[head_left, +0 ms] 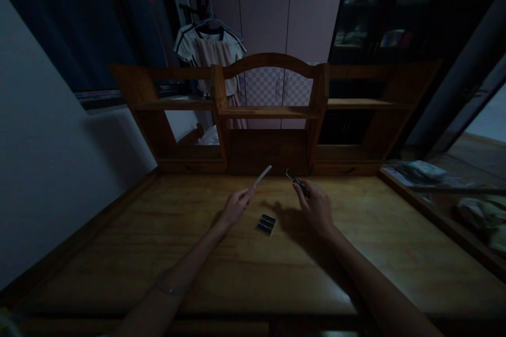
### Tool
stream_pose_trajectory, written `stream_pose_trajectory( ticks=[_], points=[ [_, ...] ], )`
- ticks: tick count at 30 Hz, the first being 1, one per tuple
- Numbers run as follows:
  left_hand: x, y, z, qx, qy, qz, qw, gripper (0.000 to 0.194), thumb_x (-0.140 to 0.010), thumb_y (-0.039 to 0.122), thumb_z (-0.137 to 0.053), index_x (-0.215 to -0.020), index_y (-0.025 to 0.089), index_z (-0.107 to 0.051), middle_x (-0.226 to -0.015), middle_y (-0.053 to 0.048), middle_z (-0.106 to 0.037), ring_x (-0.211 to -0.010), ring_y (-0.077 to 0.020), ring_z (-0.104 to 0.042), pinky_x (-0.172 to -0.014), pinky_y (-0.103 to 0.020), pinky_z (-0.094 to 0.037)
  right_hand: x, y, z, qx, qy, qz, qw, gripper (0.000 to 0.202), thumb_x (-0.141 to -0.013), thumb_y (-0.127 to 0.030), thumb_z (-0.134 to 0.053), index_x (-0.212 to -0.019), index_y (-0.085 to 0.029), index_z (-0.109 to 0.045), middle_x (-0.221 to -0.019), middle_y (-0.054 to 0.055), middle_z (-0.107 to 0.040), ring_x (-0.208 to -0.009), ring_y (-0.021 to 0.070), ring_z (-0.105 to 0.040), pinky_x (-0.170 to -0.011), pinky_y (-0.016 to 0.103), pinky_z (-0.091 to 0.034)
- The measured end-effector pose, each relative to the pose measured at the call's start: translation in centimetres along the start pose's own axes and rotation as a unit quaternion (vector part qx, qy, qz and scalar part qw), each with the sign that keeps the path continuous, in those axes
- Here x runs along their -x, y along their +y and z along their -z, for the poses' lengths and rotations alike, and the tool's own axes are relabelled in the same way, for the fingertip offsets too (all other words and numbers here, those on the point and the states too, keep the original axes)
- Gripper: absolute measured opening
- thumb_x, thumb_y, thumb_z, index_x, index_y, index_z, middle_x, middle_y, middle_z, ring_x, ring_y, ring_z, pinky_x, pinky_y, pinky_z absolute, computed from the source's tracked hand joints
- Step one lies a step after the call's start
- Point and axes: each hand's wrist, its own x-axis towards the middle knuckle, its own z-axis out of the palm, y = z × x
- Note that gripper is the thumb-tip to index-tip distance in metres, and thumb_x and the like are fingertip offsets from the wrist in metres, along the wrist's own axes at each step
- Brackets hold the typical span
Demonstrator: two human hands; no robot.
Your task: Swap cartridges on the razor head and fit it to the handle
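**Left hand (236, 205) pinching pale stick (263, 175), right hand (317, 205) gripping dark tool (301, 186), both above desk (221, 279)**

Head view: left hand has thumb and fingers pressed together on the near end of the pale stick; free end sticks out, slanting away from the person and to the right. Right hand has thumb and fingers closed round the dark tool; its thin bent tip points away and to the left. The two tips face each other, apart, not touching. Exact kind of tool: too dim to tell.

Small case (266, 224) lies flat on the desk between the hands, nearer the person than both tips; light edge, dark sections inside, contents unclear. Neither hand touches it. Shadow on the wood just right of it. Thin bracelet (173, 288) on left wrist.

Wooden shelf unit (269, 112) along far edge of desk, arched middle, drawers low at both sides. Behind: clothes (215, 51) on a hanger, pink wardrobe (264, 5) with checkered lower doors, dark cabinet (358, 16) at right. Dark blue curtain (75, 21) far left. Room dim.
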Motion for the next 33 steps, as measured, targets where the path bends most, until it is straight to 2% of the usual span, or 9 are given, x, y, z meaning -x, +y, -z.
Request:
stream_pose_trajectory(
  ticks=[3,7,10,14,21,33],
  points=[
    [0.3,0.4,-0.4,-0.048,-0.006,-0.05,0.998,0.046,-0.086,0.054,-0.043,-0.066,0.015,-0.054,-0.057,0.002,-0.044,-0.055,-0.0105,-0.04,-0.052,-0.021,-0.028,0.1,0.2,-0.3,0.043,-0.019,0.016,0.999,0.031,-0.094,-0.03,-0.044,-0.121,-0.023,-0.057,-0.099,0.009,-0.062,-0.075,0.021,-0.059,-0.066,0.031,-0.04],
    [0.8,1.1,-0.5,-0.113,-0.003,-0.082,0.99,0.045,-0.088,0.051,-0.042,-0.079,0.013,-0.065,-0.068,-0.001,-0.059,-0.065,-0.0146,-0.051,-0.059,-0.023,-0.034,0.4,0.5,-1.0,0.067,-0.052,0.039,0.996,0.039,-0.092,-0.023,-0.043,-0.13,-0.021,-0.051,-0.098,0.01,-0.06,-0.077,0.0216,-0.059,-0.065,0.031,-0.042],
    [1.0,1.4,-0.3,-0.136,0.001,-0.079,0.988,0.045,-0.088,0.05,-0.043,-0.088,0.013,-0.068,-0.077,-0.004,-0.066,-0.072,-0.0176,-0.057,-0.064,-0.024,-0.036,0.5,0.5,-1.4,0.058,-0.065,0.049,0.995,0.034,-0.093,-0.022,-0.041,-0.125,-0.022,-0.054,-0.098,0.01,-0.06,-0.079,0.0213,-0.06,-0.067,0.03,-0.043],
    [0.8,1.3,-0.1,-0.16,0.012,-0.069,0.985,0.046,-0.088,0.052,-0.043,-0.088,0.014,-0.069,-0.08,-0.004,-0.067,-0.074,-0.018,-0.059,-0.065,-0.023,-0.037,0.5,0.4,-1.6,0.029,-0.062,0.059,0.996,0.025,-0.092,-0.02,-0.042,-0.112,-0.022,-0.058,-0.1,0.009,-0.061,-0.085,0.0217,-0.06,-0.073,0.031,-0.044],
    [0.9,1.3,-0.2,-0.168,0.013,-0.061,0.984,0.049,-0.086,0.055,-0.043,-0.085,0.014,-0.07,-0.076,-0.003,-0.067,-0.07,-0.0178,-0.058,-0.061,-0.023,-0.035,0.3,0.0,-1.4,-0.003,-0.053,0.051,0.997,0.015,-0.09,-0.02,-0.047,-0.101,-0.022,-0.056,-0.093,0.007,-0.062,-0.082,0.0218,-0.059,-0.071,0.03,-0.043],
    [0.7,0.7,-0.5,-0.152,-0.009,-0.056,0.987,0.049,-0.086,0.056,-0.043,-0.092,0.015,-0.071,-0.077,-0.002,-0.068,-0.071,-0.0182,-0.058,-0.062,-0.024,-0.035,0.5,-0.8,-1.0,-0.05,-0.045,0.046,0.997,0.013,-0.092,-0.027,-0.049,-0.1,-0.023,-0.058,-0.091,0.006,-0.064,-0.078,0.0196,-0.06,-0.072,0.03,-0.045]
  ],
)
